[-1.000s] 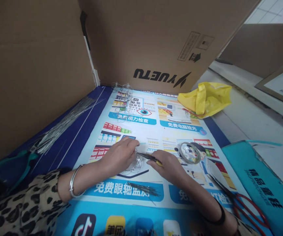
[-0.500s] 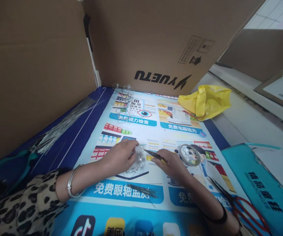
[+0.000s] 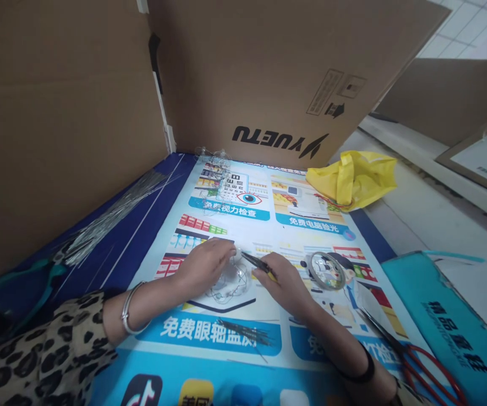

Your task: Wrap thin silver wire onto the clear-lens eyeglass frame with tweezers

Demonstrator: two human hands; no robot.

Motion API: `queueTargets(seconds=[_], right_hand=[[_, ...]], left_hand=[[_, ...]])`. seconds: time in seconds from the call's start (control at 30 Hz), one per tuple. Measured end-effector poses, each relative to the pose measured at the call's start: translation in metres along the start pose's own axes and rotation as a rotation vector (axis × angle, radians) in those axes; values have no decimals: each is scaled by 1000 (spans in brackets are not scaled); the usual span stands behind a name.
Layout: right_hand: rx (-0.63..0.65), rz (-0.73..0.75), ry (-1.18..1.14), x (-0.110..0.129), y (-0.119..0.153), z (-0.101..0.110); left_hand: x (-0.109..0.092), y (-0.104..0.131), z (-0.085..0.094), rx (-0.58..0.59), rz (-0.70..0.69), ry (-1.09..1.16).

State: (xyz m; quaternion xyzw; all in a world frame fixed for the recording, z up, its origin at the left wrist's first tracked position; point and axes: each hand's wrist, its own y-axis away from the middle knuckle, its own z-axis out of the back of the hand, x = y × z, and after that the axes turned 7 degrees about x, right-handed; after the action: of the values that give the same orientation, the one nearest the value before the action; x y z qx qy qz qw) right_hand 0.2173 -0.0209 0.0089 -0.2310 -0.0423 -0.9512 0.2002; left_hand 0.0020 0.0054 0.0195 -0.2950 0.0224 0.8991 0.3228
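Left hand [image 3: 209,265]: pinching the wire piece [image 3: 230,286] palm-down, bringing fingertips nearly together, probably steadying such springy stuff; hiding the exact contact from view.
Right hand [image 3: 284,282]: wrapping snugly round the pliers [image 3: 264,267], aiming the nose straight in toward the left fingertips.
Pliers' nose: meeting the work or stopping just short, too small to tell; lying almost level, apparently offering a finer hold than bare fingers.
Wire piece: drooping in clear, tangled loops just below the left fingertips, over the middle of the tabletop [image 3: 264,231]; hanging or resting there, not clear which.
Short wires [image 3: 245,331]: lying loosely bunched on the near side of the work, likely for an easy reach.
Round ring [image 3: 314,276]: resting just right of the right hand, seemingly set aside from the work.
Scissors [image 3: 400,348]: lying beyond the right forearm, turning red handles toward the person, presumably for quick grabbing.
Long wires [image 3: 108,225]: lying sheaf-like along the left edge, perhaps for lack of room in the middle.
Teal-handled tool [image 3: 47,265]: sitting at the sheaf's near end, half lost in shadow.
Wire cluster [image 3: 215,166]: heaping up at the far left, probably to avoid snagging.
Cardboard walls [image 3: 277,73]: standing behind and to the left, maybe screening.
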Motion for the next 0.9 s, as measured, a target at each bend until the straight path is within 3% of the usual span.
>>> queueTargets(seconds=[0.3,0.63,0.77,0.9], right_hand=[[-41,57,-40,6,-13,-9],[-75,128,-42,4,-15,-11],[-79,157,-28,4,-15,-13],[-84,106,-174,8,-14,-6]], left_hand=[[0,-2,0,-4,29,124],[-2,-4,0,31,81,411],[-4,-4,0,26,67,422],[-6,-4,1,-23,90,340]])
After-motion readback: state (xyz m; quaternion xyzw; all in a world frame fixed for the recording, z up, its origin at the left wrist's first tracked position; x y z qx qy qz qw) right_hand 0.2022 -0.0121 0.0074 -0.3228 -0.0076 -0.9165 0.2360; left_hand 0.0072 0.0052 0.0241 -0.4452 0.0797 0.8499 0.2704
